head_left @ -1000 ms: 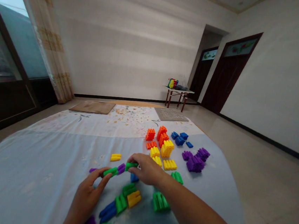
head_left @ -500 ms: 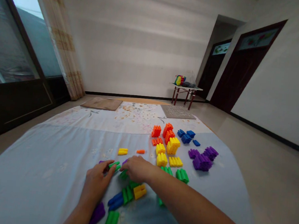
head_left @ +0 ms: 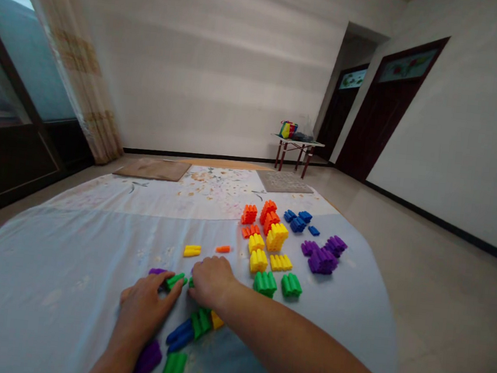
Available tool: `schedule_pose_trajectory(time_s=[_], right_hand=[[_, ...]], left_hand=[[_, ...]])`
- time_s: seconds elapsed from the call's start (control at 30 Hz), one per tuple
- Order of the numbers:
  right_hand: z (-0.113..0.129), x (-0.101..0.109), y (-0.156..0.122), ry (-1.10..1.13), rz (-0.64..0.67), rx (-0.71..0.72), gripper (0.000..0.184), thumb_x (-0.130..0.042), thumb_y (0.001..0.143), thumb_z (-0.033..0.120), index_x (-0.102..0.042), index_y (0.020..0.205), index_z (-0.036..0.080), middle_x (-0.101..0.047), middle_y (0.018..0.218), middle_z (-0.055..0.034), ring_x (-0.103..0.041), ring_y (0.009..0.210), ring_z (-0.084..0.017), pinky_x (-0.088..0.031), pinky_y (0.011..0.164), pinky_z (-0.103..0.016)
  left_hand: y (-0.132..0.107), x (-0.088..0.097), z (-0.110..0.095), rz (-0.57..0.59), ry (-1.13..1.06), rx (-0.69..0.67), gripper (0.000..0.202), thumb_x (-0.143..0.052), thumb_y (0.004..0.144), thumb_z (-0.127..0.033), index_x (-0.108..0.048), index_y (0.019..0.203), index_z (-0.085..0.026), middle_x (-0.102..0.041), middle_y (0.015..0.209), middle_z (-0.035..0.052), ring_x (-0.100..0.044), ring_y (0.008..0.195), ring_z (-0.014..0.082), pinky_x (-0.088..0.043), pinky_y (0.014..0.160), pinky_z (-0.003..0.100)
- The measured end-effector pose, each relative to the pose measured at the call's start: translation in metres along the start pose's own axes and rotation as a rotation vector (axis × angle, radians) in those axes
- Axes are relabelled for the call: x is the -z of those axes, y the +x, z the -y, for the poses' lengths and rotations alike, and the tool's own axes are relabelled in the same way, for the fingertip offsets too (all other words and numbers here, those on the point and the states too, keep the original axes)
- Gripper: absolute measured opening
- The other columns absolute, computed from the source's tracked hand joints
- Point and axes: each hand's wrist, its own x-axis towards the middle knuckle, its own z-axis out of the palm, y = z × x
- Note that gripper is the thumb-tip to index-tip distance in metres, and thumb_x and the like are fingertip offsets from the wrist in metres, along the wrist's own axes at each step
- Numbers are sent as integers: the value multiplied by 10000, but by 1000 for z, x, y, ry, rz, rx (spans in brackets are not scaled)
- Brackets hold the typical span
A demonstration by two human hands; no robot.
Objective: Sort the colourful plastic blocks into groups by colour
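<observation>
My left hand (head_left: 147, 300) pinches a green plastic building block (head_left: 175, 281) between thumb and fingers. Just to its right, my right hand (head_left: 212, 280) is closed on another green block (head_left: 191, 283), mostly hidden by the fingers. The two blocks are close together, with a small gap between them. A purple block (head_left: 158, 271) peeks out behind my left hand. Below the hands lie a green block (head_left: 201, 323), a blue block (head_left: 180, 335) and a yellow block (head_left: 217, 320) partly under my right wrist. Nearer still are a purple block (head_left: 146, 361) and a green one (head_left: 173, 370).
Beyond my hands lie a yellow block (head_left: 192, 251) and a small orange one (head_left: 223, 249). On the right are groups of orange (head_left: 269, 213), yellow (head_left: 277, 237), green (head_left: 265, 283), blue (head_left: 298, 224) and purple blocks (head_left: 323, 260) on the cloth-covered table (head_left: 69, 263).
The view has swung slightly right, so everything sits further left. My right hand has come down a little and now has a green block in its fingers; my left hand keeps its green block.
</observation>
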Motion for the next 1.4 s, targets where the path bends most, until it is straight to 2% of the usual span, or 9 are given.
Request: schedule_pose_trajectory(time_s=[0.1, 0.23, 0.37, 0.47, 0.57, 0.67, 0.8, 1.1, 1.4], right_hand=[[-5, 4, -2, 49, -35, 93, 420, -670, 697, 378, -652, 1019, 109, -664, 1020, -169, -620, 929, -318, -510, 766, -445], [-41, 22, -36, 292, -281, 206, 489, -681, 699, 245, -579, 1168, 157, -599, 1135, -112, -564, 1046, -242, -462, 911, -362], [-101, 29, -87, 568, -512, 127, 548, -584, 715, 101, -500, 1248, 200, -542, 1192, -79, -519, 1096, -185, -430, 941, -347], [-140, 17, -114, 674, -580, 2, 518, -568, 712, 102, -517, 1215, 215, -551, 1163, -72, -550, 998, -177, -476, 816, -329], [-159, 2, -128, 743, -603, -82, 484, -571, 720, 135, -526, 1197, 203, -561, 1160, -78, -556, 1001, -188, -480, 790, -333], [-161, -5, -136, 735, -549, -59, 466, -600, 738, 164, -540, 1198, 205, -575, 1165, -80, -541, 1061, -200, -463, 853, -354], [-152, 2, -148, 655, -431, 92, 460, -660, 739, 194, -571, 1190, 216, -605, 1168, -74, -512, 1122, -209, -398, 972, -388], [-123, 12, -157, 594, -155, 277, 505, -706, 734, 209, -570, 1220, 210, -625, 1170, -65, -530, 1126, -190, -316, 1050, -369], [-114, 3, -154, 537, -97, 278, 503, -673, 728, 149, -577, 1220, 195, -614, 1190, -79, -524, 1135, -201, -377, 1002, -343]], left_hand=[[4, -2, 6, 31, 5, 9, 500, -420, 766, -571, -636, 1058, -228, -663, 1061, 81, -561, 1047, 282, -353, 909, 445], [9, -5, 12, 49, -19, 0, 535, -426, 747, -611, -634, 1069, -238, -653, 1094, 80, -557, 1057, 294, -363, 917, 464], [12, -8, 16, 48, -64, 1, 572, -430, 731, -643, -646, 1049, -220, -650, 1097, 95, -556, 1055, 303, -397, 903, 457], [13, -9, 17, 44, -107, 7, 575, -437, 722, -665, -654, 1019, -224, -655, 1079, 88, -563, 1040, 291, -416, 903, 433], [14, -9, 19, 41, -141, 24, 573, -439, 715, -679, -655, 1005, -234, -660, 1066, 76, -574, 1012, 279, -427, 905, 422], [13, -8, 19, 27, -177, 22, 573, -443, 712, -673, -657, 998, -224, -663, 1058, 77, -582, 1005, 271, -436, 913, 401], [11, -6, 17, 14, -184, 38, 572, -451, 711, -667, -662, 991, -215, -665, 1054, 80, -587, 1000, 269, -452, 905, 385], [8, -4, 13, -4, -161, 55, 528, -438, 749, -630, -663, 995, -221, -662, 1061, 83, -592, 1002, 263, -462, 896, 364], [8, -5, 13, -3, -171, 54, 540, -446, 747, -621, -667, 1007, -203, -667, 1051, 88, -595, 984, 259, -462, 887, 364]])
